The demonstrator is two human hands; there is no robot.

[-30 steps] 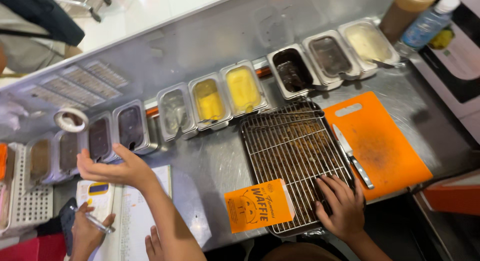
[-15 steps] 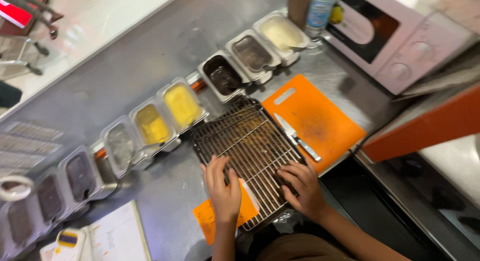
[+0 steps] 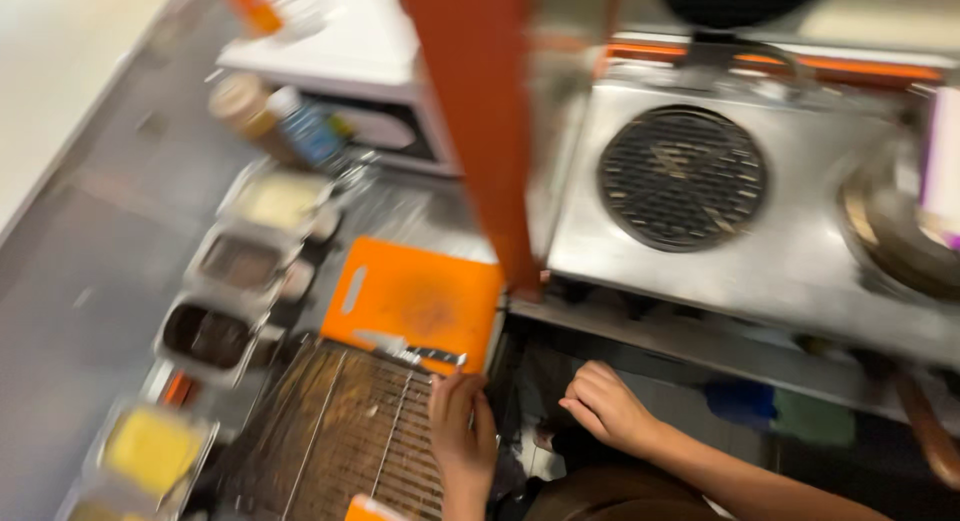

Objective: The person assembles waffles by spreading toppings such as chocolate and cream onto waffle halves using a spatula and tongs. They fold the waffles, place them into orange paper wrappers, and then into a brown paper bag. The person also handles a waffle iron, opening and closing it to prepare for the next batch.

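The wire cooling rack (image 3: 350, 441) lies flat on the steel surface (image 3: 90, 281), low in my view, its near right corner under my left hand (image 3: 460, 426). That hand rests palm down on the rack's edge, fingers (image 3: 450, 391) held close together and pointing away from me, laid over the wires rather than curled round them. My right hand (image 3: 605, 406) is off the rack, beyond the edge of the surface, loosely curled with the fingers bent inward; it holds nothing that I can see.

Just past the rack's far edge sits an orange cutting board (image 3: 415, 301), with a knife (image 3: 410, 351) lying across its near side, touching or almost touching the rack. To the left runs a row of metal containers: a yellow filling (image 3: 150, 451) nearest me, then a dark one (image 3: 205, 336), a brown one (image 3: 240, 266) and a pale cream one (image 3: 280, 201). Bottles (image 3: 290, 131) stand behind the last of these, in front of a white microwave (image 3: 360, 91). An orange post (image 3: 480, 131) rises in the middle, and to its right a round waffle iron plate (image 3: 680, 176) sits in a steel housing. The whole view is blurred.
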